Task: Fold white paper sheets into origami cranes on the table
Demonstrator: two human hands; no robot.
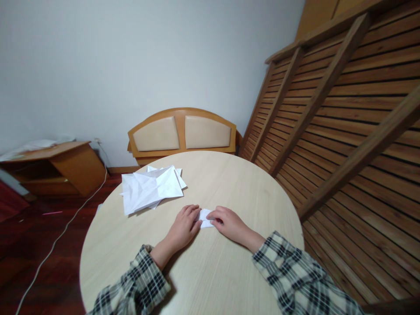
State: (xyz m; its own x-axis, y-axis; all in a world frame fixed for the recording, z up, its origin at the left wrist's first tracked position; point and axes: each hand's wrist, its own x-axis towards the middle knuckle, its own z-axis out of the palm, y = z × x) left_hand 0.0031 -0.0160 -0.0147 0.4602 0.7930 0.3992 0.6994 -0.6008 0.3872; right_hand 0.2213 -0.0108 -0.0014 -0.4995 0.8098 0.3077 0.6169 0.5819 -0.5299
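Note:
A small folded piece of white paper [205,218] lies on the round pale wooden table [229,271], between my two hands. My left hand [184,225] holds its left end down, thumb at the near edge and fingers bent over the far edge. At the right end, my right hand [229,222] is closed on the paper, with thumb and index finger together at its edge. Both palms face down, and the fingers hide the paper's ends.
Creased white sheets [152,188] lie in a loose stack at the table's back left. A wooden headboard [182,131] stands behind the table. Slatted wooden panels [328,113] lean along the right. A low cabinet [72,168] and a white cable [65,232] are on the left.

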